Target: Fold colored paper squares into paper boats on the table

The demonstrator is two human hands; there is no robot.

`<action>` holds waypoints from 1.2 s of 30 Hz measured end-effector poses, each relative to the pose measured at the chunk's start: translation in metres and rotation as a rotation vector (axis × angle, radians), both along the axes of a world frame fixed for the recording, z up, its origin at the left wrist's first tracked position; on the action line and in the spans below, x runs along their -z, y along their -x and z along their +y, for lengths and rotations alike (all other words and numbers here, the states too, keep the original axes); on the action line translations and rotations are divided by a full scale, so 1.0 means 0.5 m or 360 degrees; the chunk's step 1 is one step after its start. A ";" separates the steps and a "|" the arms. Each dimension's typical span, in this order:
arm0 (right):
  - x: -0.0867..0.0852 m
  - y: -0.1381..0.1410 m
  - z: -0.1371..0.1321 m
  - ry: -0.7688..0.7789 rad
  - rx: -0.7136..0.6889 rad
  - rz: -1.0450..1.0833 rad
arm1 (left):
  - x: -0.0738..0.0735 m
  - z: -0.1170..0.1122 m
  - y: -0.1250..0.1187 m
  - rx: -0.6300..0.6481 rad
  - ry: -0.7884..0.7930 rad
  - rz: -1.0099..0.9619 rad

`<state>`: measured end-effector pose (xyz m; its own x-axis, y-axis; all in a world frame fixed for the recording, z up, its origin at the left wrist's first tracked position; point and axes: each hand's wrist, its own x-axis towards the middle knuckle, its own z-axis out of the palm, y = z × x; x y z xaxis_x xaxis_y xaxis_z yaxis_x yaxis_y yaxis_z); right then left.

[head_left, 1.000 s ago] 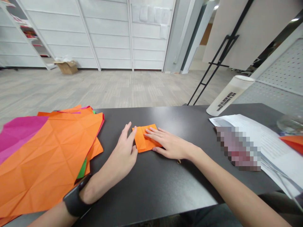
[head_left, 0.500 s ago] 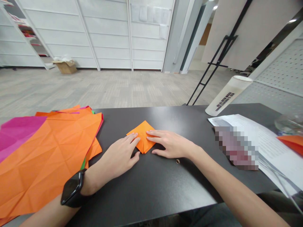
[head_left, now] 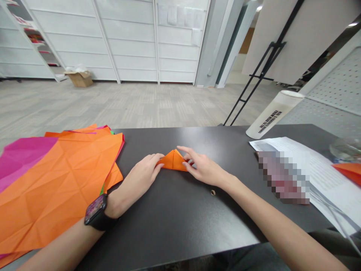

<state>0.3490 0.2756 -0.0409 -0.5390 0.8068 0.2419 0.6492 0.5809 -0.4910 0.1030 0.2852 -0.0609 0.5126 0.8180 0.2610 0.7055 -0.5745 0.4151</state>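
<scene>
Creased orange and pink sheets [head_left: 56, 180] lay at the tabletop's [head_left: 175, 226] left edge. The left hand [head_left: 141, 177] pinched the left corner of the folded orange paper [head_left: 172, 162], a small triangle tented up near the tabletop's middle. The right hand [head_left: 203, 170], its grip loosely spread, touched the triangle's right side. Printed pages [head_left: 324, 169] lay at the right edge.
</scene>
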 end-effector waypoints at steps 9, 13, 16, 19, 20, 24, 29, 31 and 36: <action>0.016 -0.006 0.013 -0.0109 -0.0084 -0.0072 | 0.013 0.007 -0.006 0.0080 -0.0018 -0.0067; 0.011 -0.006 0.011 -0.0099 -0.0080 -0.0142 | 0.017 0.005 -0.005 0.0098 -0.0168 0.0051; 0.003 -0.004 0.005 -0.0120 -0.0092 -0.0186 | 0.011 -0.003 -0.007 0.0092 -0.0276 0.0173; -0.004 -0.002 0.000 -0.0140 -0.0133 -0.0227 | 0.000 -0.017 -0.015 0.0248 -0.0294 0.0221; -0.005 -0.001 -0.001 -0.0150 -0.0140 -0.0236 | -0.003 -0.022 -0.018 0.0312 -0.0274 0.0235; -0.004 0.002 -0.003 -0.0248 -0.0097 -0.0285 | -0.009 -0.036 -0.024 0.0426 -0.0181 0.0302; 0.000 0.010 -0.007 -0.0313 -0.0258 -0.0283 | -0.003 -0.041 -0.024 0.0449 -0.0169 0.0331; 0.001 0.013 -0.010 -0.0256 -0.0382 -0.0311 | -0.001 -0.042 -0.025 0.0429 -0.0176 0.0397; -0.006 0.017 -0.018 -0.0239 -0.0342 -0.0379 | 0.001 -0.040 -0.025 0.0367 -0.0138 0.0459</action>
<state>0.3404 0.2665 -0.0380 -0.7480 0.6340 0.1964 0.5904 0.7708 -0.2394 0.1153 0.2651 -0.0615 0.7432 0.6537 0.1424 0.6342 -0.7562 0.1612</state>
